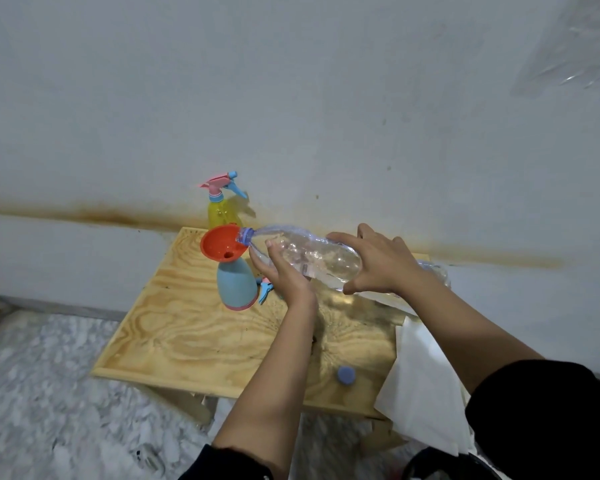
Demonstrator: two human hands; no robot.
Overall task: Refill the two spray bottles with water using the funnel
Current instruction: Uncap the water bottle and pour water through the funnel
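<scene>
A clear plastic water bottle [312, 258] lies nearly level in both my hands, its purple-ringed mouth resting on the rim of a red funnel [222, 247]. The funnel stands in the neck of a blue spray bottle [236, 284] on the wooden table [194, 327]. My left hand [284, 271] supports the water bottle from below near its neck. My right hand [378, 259] grips its body from above. A yellow spray bottle [220, 211] with a pink and blue trigger head stands behind, by the wall. A loose pink and blue spray head [265, 289] lies beside the blue bottle.
A blue bottle cap [346, 375] lies near the table's front edge. White paper towels [426, 386] hang over the table's right corner. Another clear plastic bottle [433, 271] lies behind my right wrist. The wall runs close behind the table; the floor is marbled grey.
</scene>
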